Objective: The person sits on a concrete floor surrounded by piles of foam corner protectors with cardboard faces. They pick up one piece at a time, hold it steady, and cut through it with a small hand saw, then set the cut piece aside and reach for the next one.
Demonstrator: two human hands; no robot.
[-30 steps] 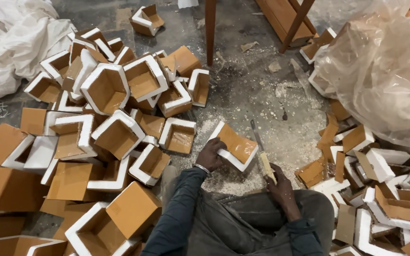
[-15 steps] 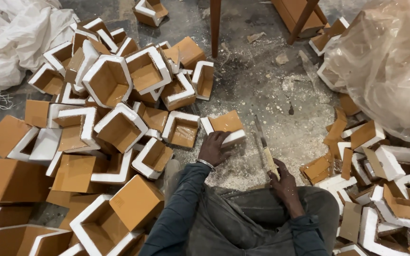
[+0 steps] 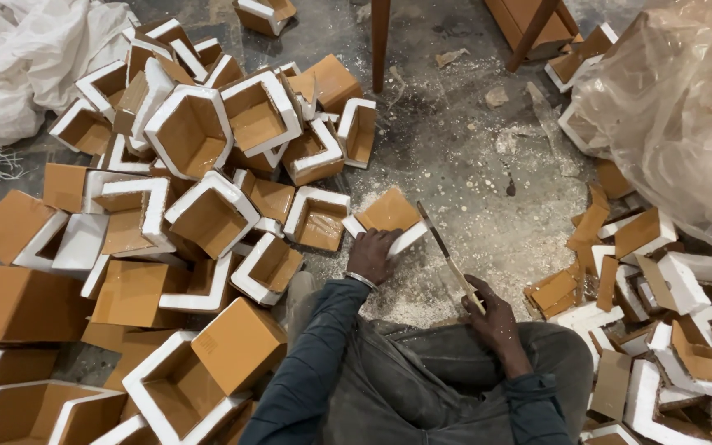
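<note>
Seen from the head camera, the left hand [image 3: 372, 255] presses curled fingers onto a tan-faced, white-edged foam corner piece [image 3: 389, 218] on the dusty concrete floor [image 3: 471, 165], while the right hand [image 3: 490, 309], fingers clamped, angles a thin flat blade [image 3: 447, 255] against its edge

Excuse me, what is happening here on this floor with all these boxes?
A person sits on the floor. The left hand holds a small brown and white foam-edged piece against the ground. The right hand grips a long thin blade, its tip beside that piece. White crumbs cover the concrete. Similar open box shapes are piled on the left, flatter scraps on the right.
</note>
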